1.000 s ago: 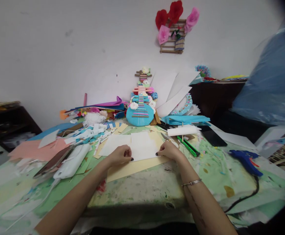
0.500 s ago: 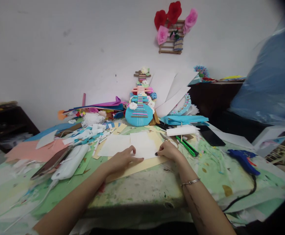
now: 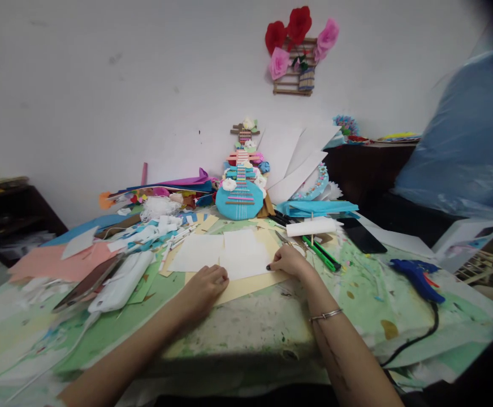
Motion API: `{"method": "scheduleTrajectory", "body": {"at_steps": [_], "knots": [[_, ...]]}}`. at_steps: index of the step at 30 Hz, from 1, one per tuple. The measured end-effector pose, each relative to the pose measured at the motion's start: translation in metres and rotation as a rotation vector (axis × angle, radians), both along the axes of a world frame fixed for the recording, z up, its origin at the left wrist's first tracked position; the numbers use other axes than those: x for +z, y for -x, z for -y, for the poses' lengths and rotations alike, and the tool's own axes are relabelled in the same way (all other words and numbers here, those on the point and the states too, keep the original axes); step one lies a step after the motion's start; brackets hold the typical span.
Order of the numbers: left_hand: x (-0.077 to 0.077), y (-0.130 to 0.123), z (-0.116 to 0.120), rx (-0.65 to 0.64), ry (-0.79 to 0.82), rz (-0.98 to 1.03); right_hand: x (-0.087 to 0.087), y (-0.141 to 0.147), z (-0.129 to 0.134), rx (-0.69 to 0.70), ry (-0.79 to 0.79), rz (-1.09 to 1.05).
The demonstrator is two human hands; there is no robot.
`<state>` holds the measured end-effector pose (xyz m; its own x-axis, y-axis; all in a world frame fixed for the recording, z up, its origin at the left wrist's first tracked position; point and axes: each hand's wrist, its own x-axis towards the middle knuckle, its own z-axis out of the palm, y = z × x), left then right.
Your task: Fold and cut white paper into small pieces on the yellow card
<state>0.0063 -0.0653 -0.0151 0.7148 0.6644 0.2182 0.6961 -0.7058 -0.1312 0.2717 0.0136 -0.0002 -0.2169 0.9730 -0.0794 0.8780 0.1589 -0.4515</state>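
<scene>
Two white sheets of paper lie side by side on a cream sheet [image 3: 241,290]: a left white sheet [image 3: 198,252] and a right white sheet [image 3: 245,252]. My left hand [image 3: 204,285] is closed, its fingers curled at the near left corner of the right sheet. Its fingertips are partly hidden. At that sheet's near right corner, my right hand [image 3: 289,262] pinches the edge between thumb and finger, resting over the cream sheet. Scissors [image 3: 282,237] lie just beyond my right hand.
A green cutter [image 3: 321,253], white paper roll [image 3: 312,227] and black phone [image 3: 363,236] lie to the right, with a blue glue gun [image 3: 416,278] farther out. A blue paper lute [image 3: 240,199] stands at the back. Left are paper scraps [image 3: 157,229] and a white power strip [image 3: 121,282].
My left hand has slid left along the near edge of the right sheet, and its stretched fingers have curled in. My right hand stays at the right corner. The view has shifted slightly.
</scene>
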Motion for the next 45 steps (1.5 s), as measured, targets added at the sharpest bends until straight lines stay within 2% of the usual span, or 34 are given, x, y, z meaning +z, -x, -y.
{"method": "scheduleTrajectory", "body": {"at_steps": [5,10,12,18,24,33,45], "knots": [[0.000,-0.006,0.011,0.055,0.032,0.030,-0.003,0.001,0.000,-0.012,-0.014,0.008],[0.004,-0.034,0.012,0.141,0.065,-0.090,-0.001,0.001,0.002,-0.010,-0.018,0.014],[0.005,-0.048,0.015,0.199,0.052,-0.123,-0.001,0.001,0.003,-0.007,-0.021,0.016],[-0.005,-0.076,0.036,0.424,-0.042,0.003,-0.002,0.000,0.005,0.007,-0.034,0.027],[-0.013,-0.085,0.043,0.551,0.001,0.109,-0.005,-0.002,0.004,0.007,-0.025,0.027],[-0.002,-0.094,0.042,0.634,0.121,0.113,-0.006,-0.003,0.002,0.020,-0.021,-0.011],[0.008,-0.111,0.040,0.758,0.167,0.047,-0.005,-0.003,0.002,0.001,-0.030,-0.006]]}}
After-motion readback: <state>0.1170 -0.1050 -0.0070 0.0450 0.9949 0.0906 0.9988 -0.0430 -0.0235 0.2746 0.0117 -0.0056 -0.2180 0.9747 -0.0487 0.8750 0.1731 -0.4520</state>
